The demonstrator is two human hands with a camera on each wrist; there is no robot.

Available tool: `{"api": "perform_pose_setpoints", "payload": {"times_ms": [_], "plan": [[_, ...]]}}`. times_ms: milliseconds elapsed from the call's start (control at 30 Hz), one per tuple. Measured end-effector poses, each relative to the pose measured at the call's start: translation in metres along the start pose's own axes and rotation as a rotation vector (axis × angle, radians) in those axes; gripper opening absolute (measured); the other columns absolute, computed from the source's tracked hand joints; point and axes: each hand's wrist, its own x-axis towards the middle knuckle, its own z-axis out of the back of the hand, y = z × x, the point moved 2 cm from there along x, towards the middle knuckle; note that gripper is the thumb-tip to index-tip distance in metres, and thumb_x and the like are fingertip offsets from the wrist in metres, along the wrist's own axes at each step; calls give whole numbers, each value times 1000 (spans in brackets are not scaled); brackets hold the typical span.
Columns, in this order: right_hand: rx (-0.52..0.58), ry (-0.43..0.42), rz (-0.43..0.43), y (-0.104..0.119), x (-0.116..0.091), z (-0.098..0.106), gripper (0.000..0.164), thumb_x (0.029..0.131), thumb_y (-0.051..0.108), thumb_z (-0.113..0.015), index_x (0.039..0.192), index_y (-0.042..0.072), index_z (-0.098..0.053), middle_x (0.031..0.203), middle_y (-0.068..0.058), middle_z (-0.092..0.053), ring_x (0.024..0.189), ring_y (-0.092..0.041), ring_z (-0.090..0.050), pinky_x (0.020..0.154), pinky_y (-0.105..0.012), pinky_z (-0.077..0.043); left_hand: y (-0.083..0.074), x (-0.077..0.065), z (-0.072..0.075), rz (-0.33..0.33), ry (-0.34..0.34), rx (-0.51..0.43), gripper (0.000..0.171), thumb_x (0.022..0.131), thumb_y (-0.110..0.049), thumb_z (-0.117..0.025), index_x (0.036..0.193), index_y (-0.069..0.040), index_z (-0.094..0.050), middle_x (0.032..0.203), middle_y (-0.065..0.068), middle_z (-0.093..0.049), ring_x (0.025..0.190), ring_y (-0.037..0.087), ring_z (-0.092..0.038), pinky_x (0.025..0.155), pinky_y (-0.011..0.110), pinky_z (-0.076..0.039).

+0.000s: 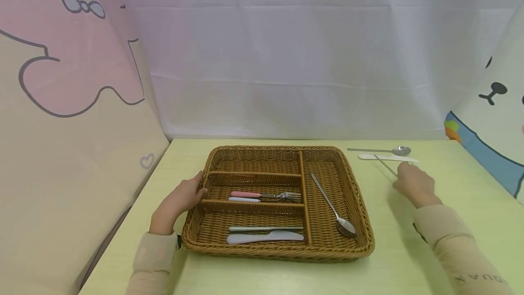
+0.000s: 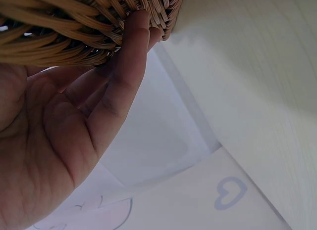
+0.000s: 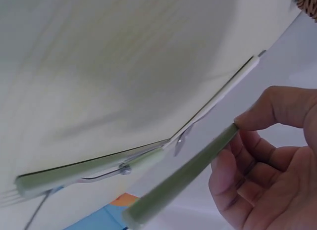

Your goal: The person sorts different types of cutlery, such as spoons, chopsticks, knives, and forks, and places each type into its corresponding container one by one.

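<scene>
A brown wicker basket with compartments stands on the table. My left hand grips its left rim, with the fingers along the outer wall. Off to the basket's right, my right hand pinches a green chopstick between thumb and fingers, its thick end pointing away from the palm. Past that hand lie a white knife and a metal spoon. In the right wrist view, a fork with a green handle lies beside another green stick on the table.
Inside the basket, the right compartment holds a metal spoon. A pink-handled fork lies in the middle left one. Nearest the front are a pale green stick and a white knife. Curtains hang around the pale table.
</scene>
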Motion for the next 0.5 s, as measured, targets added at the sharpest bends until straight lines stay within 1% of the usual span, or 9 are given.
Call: {"api": "perform_pose_setpoints", "payload": {"times_ms": [133, 267, 400, 500], "plan": [[-1, -37, 36, 10, 2, 3, 6, 69, 1, -50, 71, -2, -45, 61, -12, -46, 54, -25, -43, 45, -41, -40, 0, 0, 0, -6, 0, 1, 59, 94, -10, -47, 139, 13, -17, 49, 1, -41, 41, 10, -31, 59, 37, -42], [0, -52, 67, 24, 1, 8, 6, 70, -1, -49, 73, -3, -44, 61, -12, -46, 53, -24, -42, 43, -39, -39, 0, 0, 0, -12, 0, 3, 59, 94, -10, -47, 139, 13, -17, 49, 1, -41, 40, 10, -32, 58, 37, -42], [1, -64, 83, 41, -1, 13, 6, 69, -4, -47, 74, -4, -44, 60, -11, -47, 51, -23, -42, 42, -37, -38, 1, 0, 0, -14, -1, 13, 59, 94, -10, -47, 139, 14, -16, 52, 2, -43, 41, 11, -33, 61, 38, -43], [-6, -91, 109, 53, -1, 16, 7, 67, -6, -45, 73, -3, -44, 59, -10, -44, 49, -21, -39, 40, -34, -35, 1, 1, 0, -15, 0, 18, 59, 94, -10, -47, 139, 14, -16, 54, 3, -45, 42, 11, -33, 63, 39, -43]]}}
